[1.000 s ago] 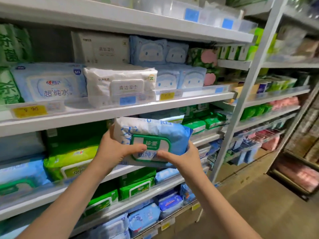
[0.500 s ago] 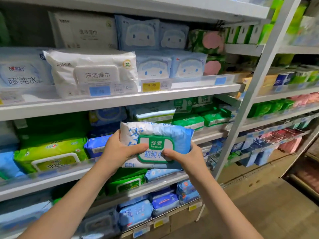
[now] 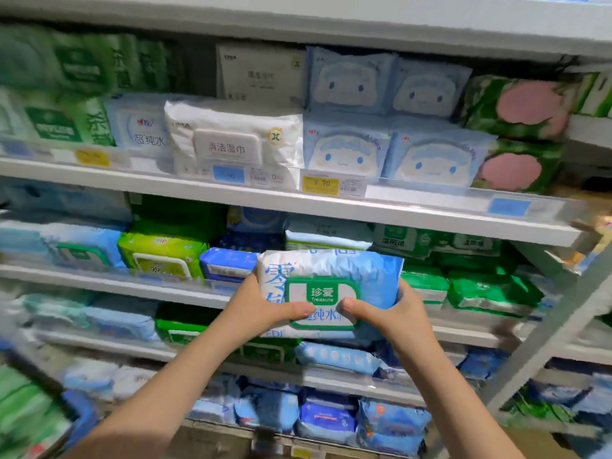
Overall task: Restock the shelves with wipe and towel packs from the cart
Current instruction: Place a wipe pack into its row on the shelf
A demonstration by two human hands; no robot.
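Note:
I hold a blue and white wipe pack [image 3: 334, 276] with a green-rimmed lid, upright, in front of the middle shelf [image 3: 116, 284]. My left hand [image 3: 256, 306] grips its left end, thumb across the lid. My right hand [image 3: 390, 314] grips its right end, thumb on the lid too. The pack sits level with the shelf's front edge, before a white pack [image 3: 326, 236] and right of a dark blue pack [image 3: 227, 265]. The cart is out of view.
The upper shelf [image 3: 231, 193] carries a white wipe pack [image 3: 231, 137], blue cartoon-face packs [image 3: 347, 150] and green packs with pink spots [image 3: 520, 107]. A lime green pack [image 3: 162, 251] and green packs [image 3: 480, 289] flank my hands. A grey upright post [image 3: 543, 342] stands at right. Lower shelves hold more blue packs.
The view has swung left and moved closer to the shelves. Both hands keep their grip and the pack has edged nearer the middle shelf.

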